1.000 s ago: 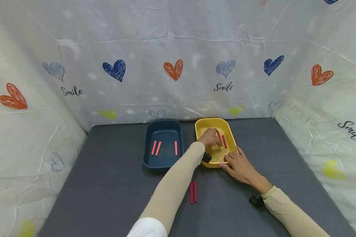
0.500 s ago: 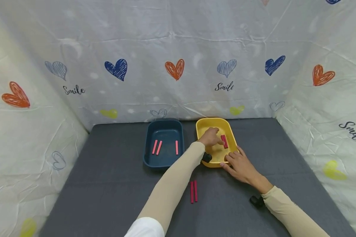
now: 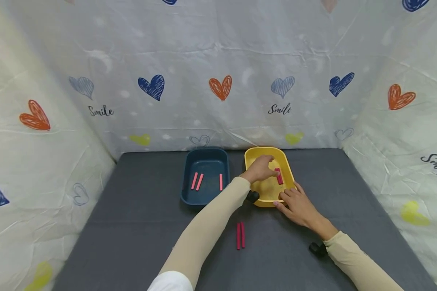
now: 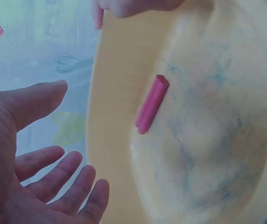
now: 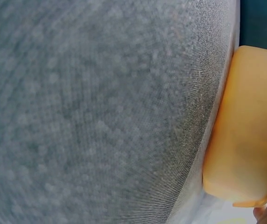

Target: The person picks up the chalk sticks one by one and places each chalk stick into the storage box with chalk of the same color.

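The left hand (image 3: 260, 169) hangs loose; the right hand (image 3: 299, 207) grips the yellow rectangular plastic tray (image 3: 266, 203). Slim, crimson, chalk-like sticks (image 4: 152, 105) inside seem light, brittle; pinch mid-length.

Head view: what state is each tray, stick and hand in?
Yellow tray: upright, uncovered.
Blue tray: upright, uncovered.
Pink sticks: three, lying in the blue tray.
Red sticks: two together in the yellow tray, two on the table.
Left hand: over the yellow tray, holding nothing.
Right hand: holds the yellow tray's near right corner.
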`<state>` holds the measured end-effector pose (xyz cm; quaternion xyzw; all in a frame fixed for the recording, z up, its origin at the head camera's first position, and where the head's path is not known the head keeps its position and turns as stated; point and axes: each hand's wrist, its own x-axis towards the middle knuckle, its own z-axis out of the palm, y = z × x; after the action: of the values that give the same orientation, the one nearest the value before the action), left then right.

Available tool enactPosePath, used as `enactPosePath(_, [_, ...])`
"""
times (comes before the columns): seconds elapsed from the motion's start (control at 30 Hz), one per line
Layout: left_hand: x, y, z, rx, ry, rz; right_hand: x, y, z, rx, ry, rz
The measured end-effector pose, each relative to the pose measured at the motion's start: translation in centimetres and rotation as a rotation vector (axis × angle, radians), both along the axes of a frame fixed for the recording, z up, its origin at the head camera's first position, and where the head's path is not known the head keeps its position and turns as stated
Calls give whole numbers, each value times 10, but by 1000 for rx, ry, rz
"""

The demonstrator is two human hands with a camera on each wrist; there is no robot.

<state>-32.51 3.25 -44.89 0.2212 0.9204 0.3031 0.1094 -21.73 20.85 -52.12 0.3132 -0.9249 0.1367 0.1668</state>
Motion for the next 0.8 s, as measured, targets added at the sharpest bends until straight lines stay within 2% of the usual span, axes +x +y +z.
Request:
enactPosePath(0.3, [17, -7, 11, 41, 63, -22, 2, 0, 0, -4, -17, -9])
enactPosePath(0.57, [37, -17, 24, 71, 138, -65, 1, 1, 1, -12, 11, 3])
enactPosePath(0.8, [57, -28, 26, 84, 187, -68, 1, -1, 0, -19, 30, 13])
